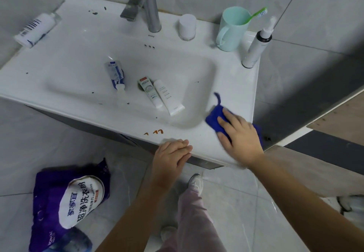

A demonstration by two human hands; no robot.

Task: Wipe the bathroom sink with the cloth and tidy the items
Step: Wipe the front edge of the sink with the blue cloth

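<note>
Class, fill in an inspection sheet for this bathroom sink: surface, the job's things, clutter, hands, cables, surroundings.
Surface: white sink, dark specks scattered, orange marks on the front rim.
Job's things: blue cloth on the front right rim; a blue tube and two white tubes lying in the basin; a bottle lying at the back left corner.
Clutter: jar, cup with toothbrush, and pump bottle standing right of the tap.
Hands: right hand presses flat on the cloth; left hand rests on the front edge, holding nothing.
Cables: nothing seen.
Surroundings: grey tiled walls and floor; purple bag on the floor, left.
</note>
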